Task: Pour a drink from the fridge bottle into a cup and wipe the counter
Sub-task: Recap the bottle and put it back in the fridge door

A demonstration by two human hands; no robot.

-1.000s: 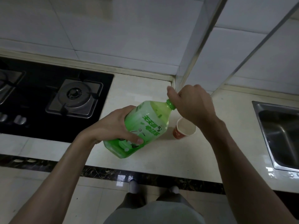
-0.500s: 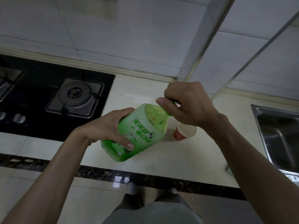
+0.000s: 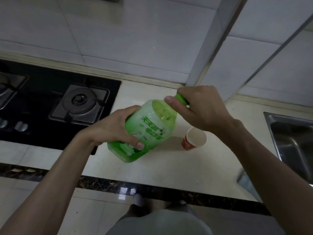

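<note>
While left hand [image 3: 116, 128] grips tilted bottle [image 3: 145, 129], right hand [image 3: 201, 109] pinches cap [image 3: 182, 98].

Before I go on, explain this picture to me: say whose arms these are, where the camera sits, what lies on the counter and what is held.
No machine: these are a person's own arms, filmed by one camera worn on the head, looking down. The left hand grips the body of a tilted green bottle; the right hand is curled round its cap. A red paper cup stands upright on the pale counter, right of the bottle, and looks empty. A black gas hob lies to the left, a steel sink to the right.
</note>
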